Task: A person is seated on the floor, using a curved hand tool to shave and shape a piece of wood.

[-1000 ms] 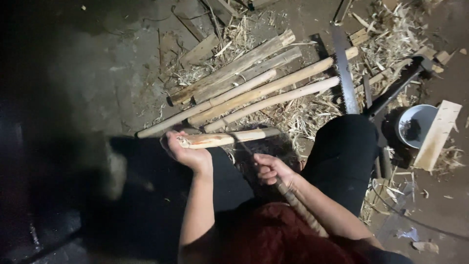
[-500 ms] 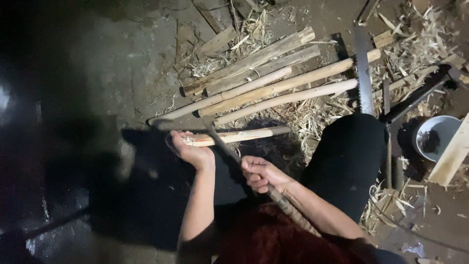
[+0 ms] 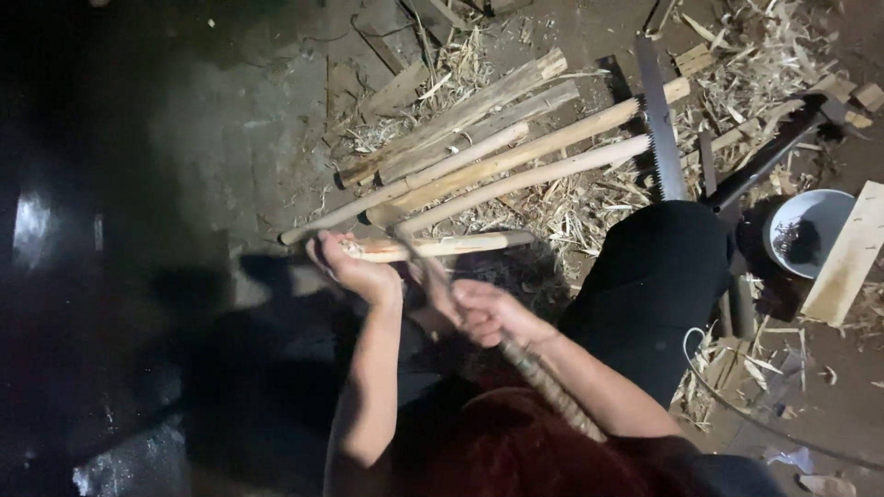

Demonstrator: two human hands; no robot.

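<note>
Head view: left hand [image 3: 361,272] fingers grip stick [image 3: 442,247]; white bowl [image 3: 833,213] holds dark bits.

Your peeled stick [image 3: 442,247] lies before your knee [image 3: 654,276]; the pole pile [image 3: 497,147] lies behind it, the saw [image 3: 658,129] and bowl [image 3: 810,230] to its right.

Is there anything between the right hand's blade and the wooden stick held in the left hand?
Nothing visible. The left hand grips the stick at its end, and the right hand holds the tool right against it.
</note>
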